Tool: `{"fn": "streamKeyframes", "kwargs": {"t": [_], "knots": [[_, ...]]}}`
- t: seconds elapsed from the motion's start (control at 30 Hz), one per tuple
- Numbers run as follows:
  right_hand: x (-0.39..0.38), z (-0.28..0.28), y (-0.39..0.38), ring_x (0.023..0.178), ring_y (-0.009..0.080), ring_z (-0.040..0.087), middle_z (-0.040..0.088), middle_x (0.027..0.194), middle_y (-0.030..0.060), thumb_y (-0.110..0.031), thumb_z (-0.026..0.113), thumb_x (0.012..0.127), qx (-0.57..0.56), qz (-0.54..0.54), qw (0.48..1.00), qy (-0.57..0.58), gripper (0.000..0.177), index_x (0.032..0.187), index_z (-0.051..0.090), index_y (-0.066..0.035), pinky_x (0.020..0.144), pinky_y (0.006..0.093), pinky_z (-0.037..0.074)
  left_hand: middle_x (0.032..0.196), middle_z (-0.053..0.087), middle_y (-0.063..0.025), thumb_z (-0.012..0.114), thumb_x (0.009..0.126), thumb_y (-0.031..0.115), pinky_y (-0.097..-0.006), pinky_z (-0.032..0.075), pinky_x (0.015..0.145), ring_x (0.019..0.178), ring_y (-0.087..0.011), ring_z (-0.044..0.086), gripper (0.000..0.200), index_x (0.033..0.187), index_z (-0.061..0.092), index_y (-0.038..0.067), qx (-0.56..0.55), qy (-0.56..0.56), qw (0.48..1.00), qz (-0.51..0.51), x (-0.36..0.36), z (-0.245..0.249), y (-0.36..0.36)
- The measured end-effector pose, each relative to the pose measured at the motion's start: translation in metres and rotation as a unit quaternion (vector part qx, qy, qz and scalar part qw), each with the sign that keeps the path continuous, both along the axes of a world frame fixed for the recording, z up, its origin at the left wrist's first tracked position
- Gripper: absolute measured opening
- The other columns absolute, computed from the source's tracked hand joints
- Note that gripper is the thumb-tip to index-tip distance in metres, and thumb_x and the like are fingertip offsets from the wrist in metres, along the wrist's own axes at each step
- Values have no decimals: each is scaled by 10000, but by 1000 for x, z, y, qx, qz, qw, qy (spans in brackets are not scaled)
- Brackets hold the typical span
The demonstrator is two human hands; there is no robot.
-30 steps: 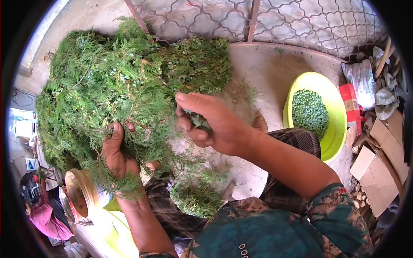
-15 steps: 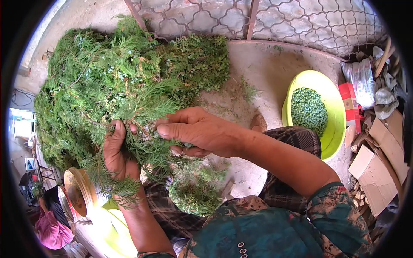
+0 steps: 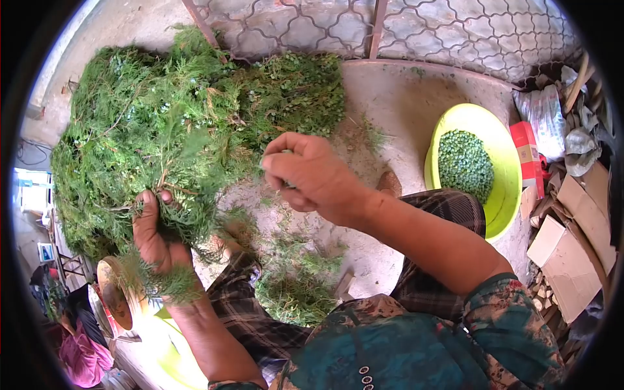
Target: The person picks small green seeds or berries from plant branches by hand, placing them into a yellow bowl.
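My left hand (image 3: 155, 242) grips a leafy evergreen sprig (image 3: 194, 211) by its stem, between thumb and fingers. Fronds of it hang over the palm and wrist. To the right, clear of the sprig, my right hand (image 3: 313, 174) hovers with its fingers curled in and the thumb pressed against them. Whatever it may hold is hidden. A large heap of cut evergreen branches (image 3: 123, 140) dotted with pale berry-like cones lies beyond my left hand. Small round green cones (image 3: 465, 166) partly fill a yellow-green basin (image 3: 510, 195) on the right.
Loose sprigs (image 3: 296, 286) lie on the floor between my knees. A metal lattice (image 3: 312, 29) borders the far side. Cardboard (image 3: 565, 266) and a red box (image 3: 530, 156) stand at right. At lower left are a round container (image 3: 115, 292) and a pink cloth (image 3: 84, 357).
My right hand has pulled away from the sprig, up and to the right. My left hand, still gripping the sprig, has shifted slightly left.
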State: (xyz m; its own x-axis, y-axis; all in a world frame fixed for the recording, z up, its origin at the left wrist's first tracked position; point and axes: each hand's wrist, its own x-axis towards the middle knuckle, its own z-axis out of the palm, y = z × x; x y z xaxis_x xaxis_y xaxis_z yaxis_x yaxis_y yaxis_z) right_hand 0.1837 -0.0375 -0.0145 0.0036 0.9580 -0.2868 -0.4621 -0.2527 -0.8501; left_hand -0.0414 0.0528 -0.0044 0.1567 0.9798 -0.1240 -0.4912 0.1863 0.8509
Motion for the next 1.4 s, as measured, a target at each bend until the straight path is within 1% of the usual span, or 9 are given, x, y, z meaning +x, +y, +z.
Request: {"fn": "streamKeyframes", "kwargs": {"t": [0.1, 0.23, 0.4, 0.57, 0.8, 0.93, 1.13, 1.3, 1.4], "knots": [[9, -4, -6, 444, 79, 423, 532, 756, 83, -168, 527, 853, -7, 24, 964, 263, 143, 936, 488, -58, 362, 228, 301, 789, 586, -60, 601, 866, 148, -266, 455, 604, 718, -145, 552, 105, 933, 560, 77, 6, 31, 999, 6, 6, -2, -2], [3, -1, -8, 429, 71, 437, 549, 736, 68, -188, 561, 857, -16, 33, 951, 305, 153, 894, 489, -58, 329, 206, 281, 830, 544, -73, 559, 884, 119, -261, 427, 627, 704, -150, 484, 232, 1077, 492, 9, -29, 9, 997, -67, 17, 4, -19], [-5, -8, -8, 411, 47, 408, 547, 685, 41, -272, 609, 862, 2, 111, 979, 173, 235, 858, 521, -55, 324, 186, 239, 793, 548, -71, 572, 871, 116, -262, 422, 631, 709, -152, 486, 275, 1114, 494, 12, -19, -7, 992, -127, 21, 7, -24], [-6, 4, -13, 428, 33, 390, 524, 640, -1, -290, 641, 832, 31, 207, 975, 74, 411, 1108, 548, 1, 381, 187, 285, 782, 552, -57, 581, 876, 151, -253, 422, 635, 724, -144, 509, 244, 1078, 520, 30, -3, 43, 994, -102, 25, 10, -25], [-10, 11, -11, 523, 24, 378, 465, 619, -55, -319, 615, 840, 35, 187, 982, 3, 296, 969, 598, -54, 448, 208, 292, 782, 558, -52, 593, 870, 143, -244, 446, 639, 716, -150, 525, 157, 987, 551, 47, 21, 79, 996, -34, 30, 6, -24], [-8, -6, -6, 486, 28, 377, 478, 627, -34, -232, 566, 830, 75, 116, 988, -72, 192, 887, 592, -51, 427, 192, 281, 820, 594, -56, 608, 856, 130, -322, 499, 663, 716, -166, 574, 138, 955, 546, 58, 75, 80, 994, 20, 4, -4, -1], [27, 17, -18, 438, 32, 383, 528, 686, 6, -229, 517, 832, 61, 45, 995, 58, 199, 916, 580, -60, 333, 191, 234, 901, 618, -94, 541, 900, 158, -335, 503, 688, 764, -190, 586, 196, 1022, 565, 6, -73, -7, 997, 10, -24, -13, 20], [139, 68, -74, 400, 35, 339, 503, 658, 7, -277, 491, 902, 251, -207, 943, -65, 238, 956, 545, -51, 335, 189, 235, 969, 605, -155, 509, 907, 93, -345, 514, 813, 846, -218, 603, 238, 1081, 516, -70, -125, -109, 985, -37, -26, -22, 23], [224, 39, -149, 498, 88, 457, 562, 760, 20, -263, 513, 893, 159, -396, 882, -203, 251, 1026, 538, -52, 397, 211, 320, 1020, 569, -214, 479, 911, 54, -372, 513, 848, 948, -278, 582, 254, 1109, 479, -104, -145, -189, 967, -91, -28, -28, 24]]}}
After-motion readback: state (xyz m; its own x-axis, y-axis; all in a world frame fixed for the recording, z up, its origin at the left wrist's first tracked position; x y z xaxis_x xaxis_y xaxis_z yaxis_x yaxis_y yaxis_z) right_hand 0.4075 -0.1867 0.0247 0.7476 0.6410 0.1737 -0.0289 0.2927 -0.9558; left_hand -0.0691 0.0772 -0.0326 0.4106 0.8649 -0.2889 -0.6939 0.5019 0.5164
